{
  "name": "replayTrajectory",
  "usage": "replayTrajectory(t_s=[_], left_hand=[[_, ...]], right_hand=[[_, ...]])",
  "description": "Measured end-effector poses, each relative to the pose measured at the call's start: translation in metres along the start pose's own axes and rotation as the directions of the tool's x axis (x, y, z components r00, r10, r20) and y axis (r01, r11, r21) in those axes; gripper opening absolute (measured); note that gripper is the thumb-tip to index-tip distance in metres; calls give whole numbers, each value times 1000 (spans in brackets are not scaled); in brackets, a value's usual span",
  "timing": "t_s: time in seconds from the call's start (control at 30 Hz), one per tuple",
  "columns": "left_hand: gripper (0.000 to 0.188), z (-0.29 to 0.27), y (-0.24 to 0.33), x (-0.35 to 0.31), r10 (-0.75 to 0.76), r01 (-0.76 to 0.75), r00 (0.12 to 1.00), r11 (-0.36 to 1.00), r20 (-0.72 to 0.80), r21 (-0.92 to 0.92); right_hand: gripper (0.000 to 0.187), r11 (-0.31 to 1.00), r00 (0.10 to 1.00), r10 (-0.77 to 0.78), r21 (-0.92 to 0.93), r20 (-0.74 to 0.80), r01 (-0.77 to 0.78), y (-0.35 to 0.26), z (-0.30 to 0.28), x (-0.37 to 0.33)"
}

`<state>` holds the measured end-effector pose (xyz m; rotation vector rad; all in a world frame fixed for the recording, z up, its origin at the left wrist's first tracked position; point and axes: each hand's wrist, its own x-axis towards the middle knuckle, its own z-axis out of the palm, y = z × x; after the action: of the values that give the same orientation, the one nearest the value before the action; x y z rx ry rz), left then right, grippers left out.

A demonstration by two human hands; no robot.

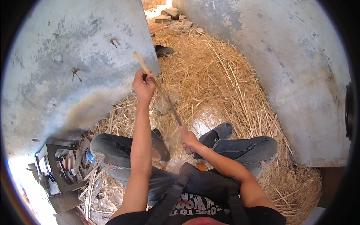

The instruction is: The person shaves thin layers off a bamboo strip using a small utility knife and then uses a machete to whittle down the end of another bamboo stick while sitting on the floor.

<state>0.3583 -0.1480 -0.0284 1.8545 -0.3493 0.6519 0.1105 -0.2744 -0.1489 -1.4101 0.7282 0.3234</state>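
Note:
My left hand (143, 85) is raised ahead of me, fingers closed round a pale bamboo strip (138, 59). One end of the strip sticks up past the fingers; the rest slants down to the right. Closer to my body, my right hand (190, 139) grips what looks like a knife with a narrow dark blade (174, 109) angled up toward the strip. Blade and strip lie nearly in one line, and I cannot tell exactly where they meet. The lower part of the knife's handle shows beneath my right fist, between my bent knees.
Dry straw-like shavings (202, 71) cover the floor. Grey plastered walls rise at the left (86, 48) and right (300, 75). A dark slipper (164, 50) lies by the left wall's corner, bricks (168, 15) farther back. A small wooden stool-like frame (62, 168) stands at lower left.

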Motion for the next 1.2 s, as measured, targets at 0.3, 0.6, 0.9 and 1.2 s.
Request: replayTrajectory(t_s=[0.3,0.6,0.9,1.2], left_hand=[[8,-33,-23,3,-4,7,998,999,-55,41],[5,-32,-21,-7,-17,18,1000,1000,-26,6],[11,-87,-62,-18,-110,150,970,972,-216,180],[14,-113,-74,-39,-106,157,965,966,-239,205]], right_hand=[[46,944,950,-312,102,-20,313,-45,-3,-11],[51,969,973,198,124,117,-212,50,3,4],[49,928,996,85,-367,32,-68,-46,-80,-4],[31,755,780,-491,-636,-388,159,-180,-266,-158]])
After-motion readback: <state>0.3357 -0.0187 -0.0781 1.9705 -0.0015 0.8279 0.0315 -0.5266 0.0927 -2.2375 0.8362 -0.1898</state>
